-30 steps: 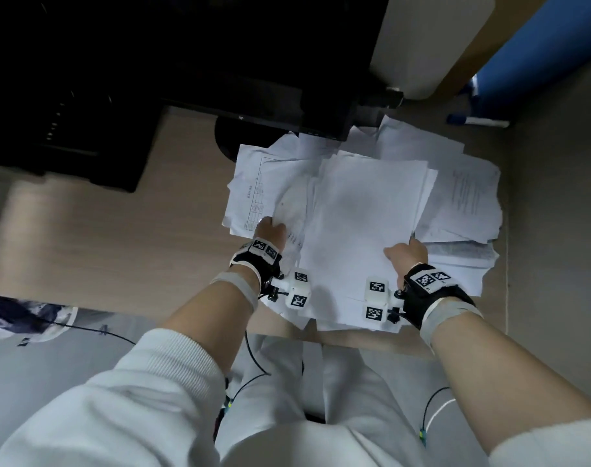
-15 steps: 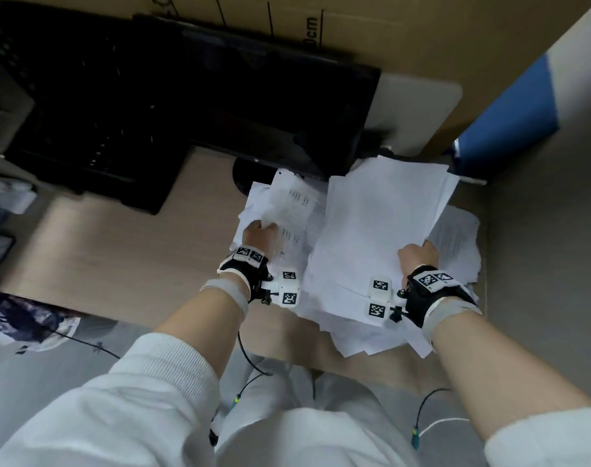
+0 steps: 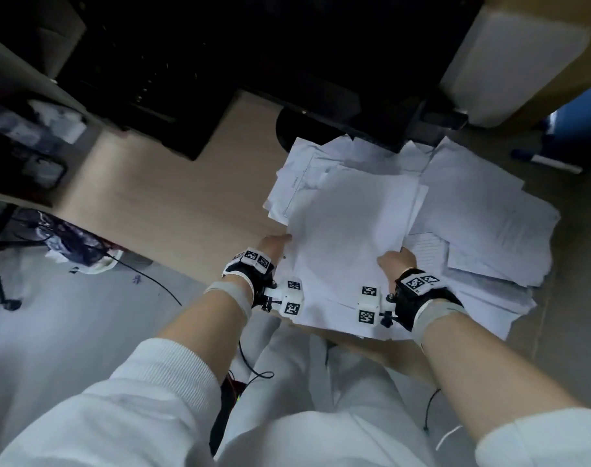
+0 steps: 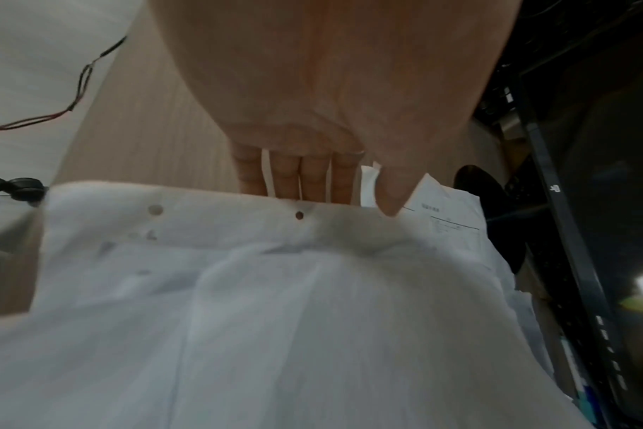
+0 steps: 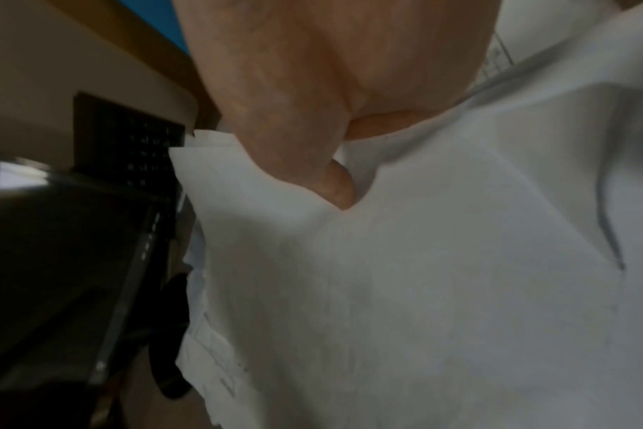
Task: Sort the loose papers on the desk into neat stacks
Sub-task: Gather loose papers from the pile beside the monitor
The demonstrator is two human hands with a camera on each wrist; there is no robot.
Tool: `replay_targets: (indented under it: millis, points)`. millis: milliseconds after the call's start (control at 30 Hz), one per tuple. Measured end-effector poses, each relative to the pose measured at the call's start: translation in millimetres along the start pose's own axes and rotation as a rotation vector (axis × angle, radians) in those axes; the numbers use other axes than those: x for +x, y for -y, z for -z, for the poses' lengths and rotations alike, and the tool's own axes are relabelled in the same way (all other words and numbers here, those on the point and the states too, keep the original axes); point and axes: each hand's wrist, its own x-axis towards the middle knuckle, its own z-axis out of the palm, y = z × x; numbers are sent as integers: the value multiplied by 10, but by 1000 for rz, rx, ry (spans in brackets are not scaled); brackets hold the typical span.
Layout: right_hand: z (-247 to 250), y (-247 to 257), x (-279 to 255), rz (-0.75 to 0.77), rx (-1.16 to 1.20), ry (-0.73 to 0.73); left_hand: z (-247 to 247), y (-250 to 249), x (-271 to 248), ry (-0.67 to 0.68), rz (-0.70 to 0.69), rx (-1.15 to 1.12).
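— Head view: why do we grip both sides?
— Our left hand [image 3: 272,246] and right hand [image 3: 396,261] each pinch the bundle [image 3: 348,230], thumbs on top, likely squaring it over the loose pile [image 3: 489,217] at the right of the desk [image 3: 172,190].

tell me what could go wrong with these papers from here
The left hand and right hand pinch the bundle only at its side edges; uneven lower sheets may slip out.
The loose pile reaches the near edge of the desk and could be dragged off.
The right hand's grip dents the paper; it may crease.
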Motion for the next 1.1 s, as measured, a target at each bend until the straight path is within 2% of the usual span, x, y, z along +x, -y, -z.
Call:
replay_targets:
  millis: [67, 133, 167, 233, 300, 400, 500, 567, 833, 933, 1100]
  points:
    - [-202, 34, -91, 11, 11, 52, 32, 77, 69, 26, 9, -54]
    - [-377, 67, -163, -1, 26, 107, 77, 123, 138, 64, -15, 13]
    - [-444, 71, -169, 6, -22, 103, 80, 148, 184, 66, -13, 19]
    - [-514, 111, -223, 26, -82, 4, 83, 171, 281, 65, -6, -18]
    - [-523, 180, -227, 30, -27, -38, 80, 193, 364, 90, -8, -41]
    - [-513, 286, -214, 22, 121, -6, 57, 178, 431, 110, -13, -93]
    - [-486, 339, -244, -27, 142, 72, 59, 131, 436, 60, -101, 0]
    - [-494, 340, -248, -32, 116, 82, 128, 124, 445, 54, -130, -21]
    - [-657, 636, -391, 134, 61, 181, 528, 178, 482, -69, -136, -256]
    - [-500, 663, -416, 188, 44, 158, 419, 117, 364, -17, -100, -223]
    - [78, 347, -186, 87, -40, -25, -305, 0, 253, 151, -29, -162]
